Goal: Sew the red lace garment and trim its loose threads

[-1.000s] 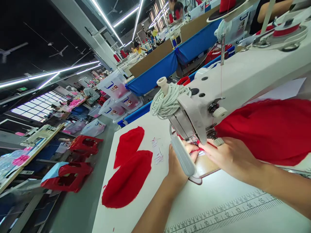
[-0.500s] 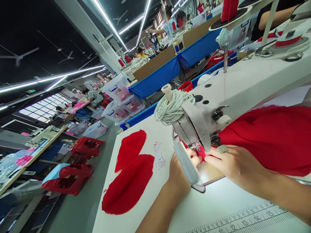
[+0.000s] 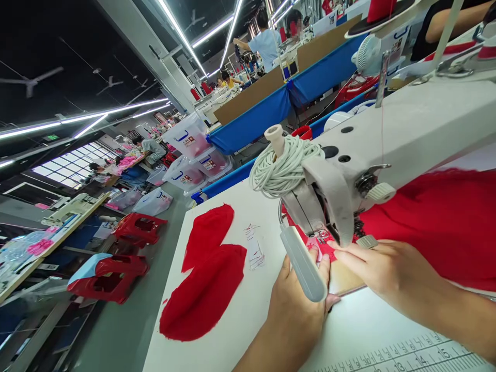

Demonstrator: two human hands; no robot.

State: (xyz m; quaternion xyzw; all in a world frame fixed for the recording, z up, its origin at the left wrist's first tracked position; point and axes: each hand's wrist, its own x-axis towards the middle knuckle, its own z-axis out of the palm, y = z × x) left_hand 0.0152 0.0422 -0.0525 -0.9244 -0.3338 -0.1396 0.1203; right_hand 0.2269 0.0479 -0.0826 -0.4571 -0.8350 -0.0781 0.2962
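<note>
A small piece of red fabric (image 3: 328, 253) lies under the presser foot (image 3: 322, 236) of a white sewing machine (image 3: 434, 119). My left hand (image 3: 296, 305) reaches in from the front, partly hidden by the machine's grey lever (image 3: 304, 263); its fingertips hold the fabric's near edge. From the other side my right hand (image 3: 391, 266) has its fingers pressed together on the same piece, close to the needle area. Two red leaf-shaped cloth pieces (image 3: 205, 289) lie flat on the white table (image 3: 256, 310), left of my hands.
A larger red cloth (image 3: 445, 222) spreads behind my right forearm. A bundle of pale green cord (image 3: 287, 168) hangs on the machine head. Ruler markings (image 3: 411, 356) run along the table's front. Red stools (image 3: 112, 279) and clear bins (image 3: 186, 139) stand on the left; people work farther back.
My left hand's fingers have straightened from a curled pinch and shifted slightly right and down. My right hand remains at the fabric. The view has shifted a little, so the machine appears farther right.
</note>
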